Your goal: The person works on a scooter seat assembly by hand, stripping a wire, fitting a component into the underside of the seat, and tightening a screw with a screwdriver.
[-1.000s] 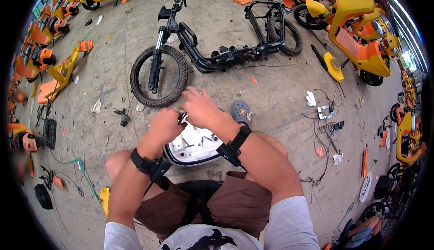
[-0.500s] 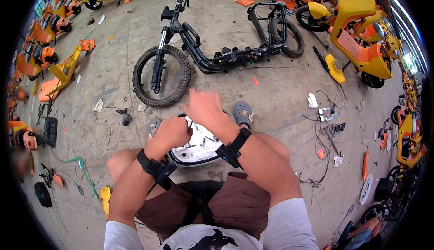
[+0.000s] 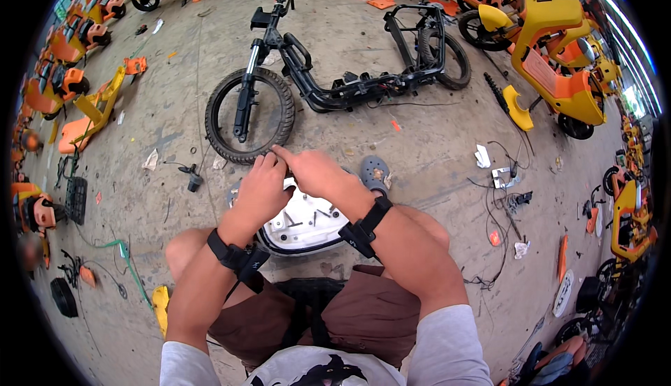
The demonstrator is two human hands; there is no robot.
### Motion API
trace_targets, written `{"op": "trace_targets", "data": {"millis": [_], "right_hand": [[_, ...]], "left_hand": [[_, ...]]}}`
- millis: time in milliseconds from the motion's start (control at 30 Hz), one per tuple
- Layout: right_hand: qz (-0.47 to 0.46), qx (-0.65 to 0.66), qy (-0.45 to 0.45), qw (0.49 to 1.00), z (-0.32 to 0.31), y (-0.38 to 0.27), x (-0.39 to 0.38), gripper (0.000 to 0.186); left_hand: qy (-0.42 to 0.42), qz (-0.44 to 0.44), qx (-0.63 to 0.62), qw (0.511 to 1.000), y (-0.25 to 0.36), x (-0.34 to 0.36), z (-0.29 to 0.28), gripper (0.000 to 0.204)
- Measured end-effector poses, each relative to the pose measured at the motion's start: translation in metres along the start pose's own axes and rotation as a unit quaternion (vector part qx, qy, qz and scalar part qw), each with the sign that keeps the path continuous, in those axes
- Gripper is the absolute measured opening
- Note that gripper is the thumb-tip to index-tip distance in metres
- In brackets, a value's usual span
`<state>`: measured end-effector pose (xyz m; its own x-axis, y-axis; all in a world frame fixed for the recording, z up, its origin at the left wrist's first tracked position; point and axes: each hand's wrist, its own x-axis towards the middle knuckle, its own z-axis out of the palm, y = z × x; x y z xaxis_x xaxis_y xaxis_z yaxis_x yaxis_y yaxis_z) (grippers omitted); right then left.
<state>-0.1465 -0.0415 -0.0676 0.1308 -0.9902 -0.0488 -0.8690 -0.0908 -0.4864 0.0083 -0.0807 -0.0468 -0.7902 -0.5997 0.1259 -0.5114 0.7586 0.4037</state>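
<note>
The white tray-like part (image 3: 309,234) with a dark rim is between the person's knees, just in front of the brown shorts (image 3: 370,309). It is shallow, and its inside faces up. On the white inside lie several small bolts (image 3: 293,224), which are loose and point in different directions, and there are also dark round spots, but I cannot tell if these are holes or separate pieces.

The left hand (image 3: 260,187) is above the far left edge of this part. Its fingers are bent and close together. The right hand (image 3: 318,174) is just beside it, above the far edge, with the index finger stretched toward the left fingertips and the other fingers curled. I cannot tell whether the fingers of either hand are clamped on something, because the hands themselves hide it.

Behind the right hand stands a grey clog (image 3: 374,171) on a foot. Beyond the hands, the front tyre (image 3: 285,117) of a black scooter frame (image 3: 335,98) is near, on the concrete floor (image 3: 419,148).
</note>
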Motion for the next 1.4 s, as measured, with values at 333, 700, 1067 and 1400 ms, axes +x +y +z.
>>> {"op": "trace_targets", "data": {"millis": [333, 700, 1067, 1400], "right_hand": [[0.021, -0.010, -0.036, 0.999, -0.013, -0.007, -0.004, 0.065], [-0.050, -0.011, 0.222, 0.974, -0.006, 0.006, 0.000, 0.038], [0.142, -0.054, 0.010, 0.988, -0.022, -0.010, -0.005, 0.024], [0.045, -0.126, 0.063, 0.989, -0.004, 0.007, -0.001, 0.012]], "left_hand": [[0.047, -0.029, 0.036, 0.998, -0.011, 0.007, 0.010, 0.007], [-0.068, -0.133, 0.104, 0.983, -0.017, 0.003, -0.005, 0.015], [-0.175, -0.097, -0.035, 0.979, 0.011, 0.003, -0.007, 0.029], [0.067, -0.030, 0.053, 0.996, -0.007, 0.004, -0.003, 0.033]]}}
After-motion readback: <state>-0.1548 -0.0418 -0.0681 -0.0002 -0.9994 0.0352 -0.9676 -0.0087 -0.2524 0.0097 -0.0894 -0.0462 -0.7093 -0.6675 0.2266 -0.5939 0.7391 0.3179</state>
